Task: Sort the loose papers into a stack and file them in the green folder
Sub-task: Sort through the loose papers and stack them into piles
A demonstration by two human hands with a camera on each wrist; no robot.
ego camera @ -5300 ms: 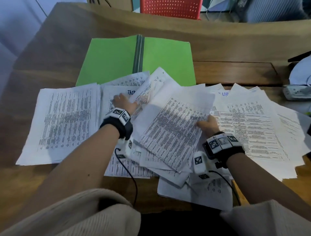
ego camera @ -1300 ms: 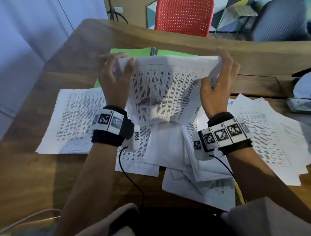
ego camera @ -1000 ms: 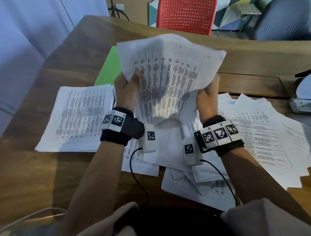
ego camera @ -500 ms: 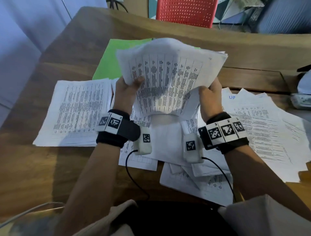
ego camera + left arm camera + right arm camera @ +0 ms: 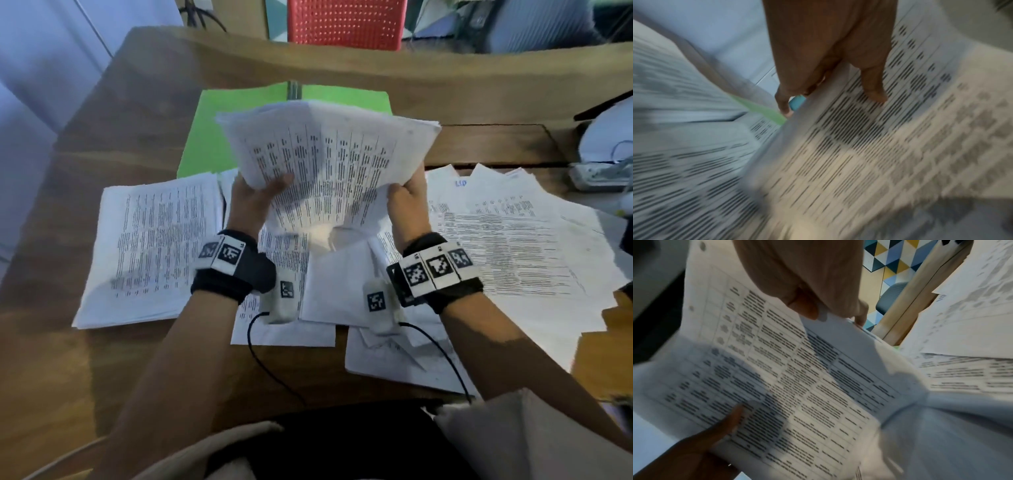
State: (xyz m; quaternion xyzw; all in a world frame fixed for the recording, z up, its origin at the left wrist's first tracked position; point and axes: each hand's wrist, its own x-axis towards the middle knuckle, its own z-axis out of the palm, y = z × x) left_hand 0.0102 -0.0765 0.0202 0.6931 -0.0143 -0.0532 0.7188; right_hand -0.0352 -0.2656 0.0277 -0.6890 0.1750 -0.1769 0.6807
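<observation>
A bundle of printed papers (image 5: 329,164) stands raised above the table, its lower edge near the sheets below. My left hand (image 5: 255,197) grips its left side, thumb on the printed face; in the left wrist view that hand (image 5: 830,53) has the thumb on the sheet (image 5: 859,146). My right hand (image 5: 407,202) grips the right side, and in the right wrist view its fingers (image 5: 807,288) pinch the bundle (image 5: 797,378). The open green folder (image 5: 219,137) lies flat behind the bundle, partly hidden. More loose papers (image 5: 513,246) are spread over the table.
A squared pile of sheets (image 5: 154,246) lies at the left, other sheets (image 5: 376,356) near the front edge. A white device (image 5: 603,171) sits at the right edge. A red chair (image 5: 346,24) stands behind the wooden table (image 5: 102,137).
Both hands gathered papers from the table and raised them upright. Over the last second the bundle came down slightly, with both hands still gripping its sides.
</observation>
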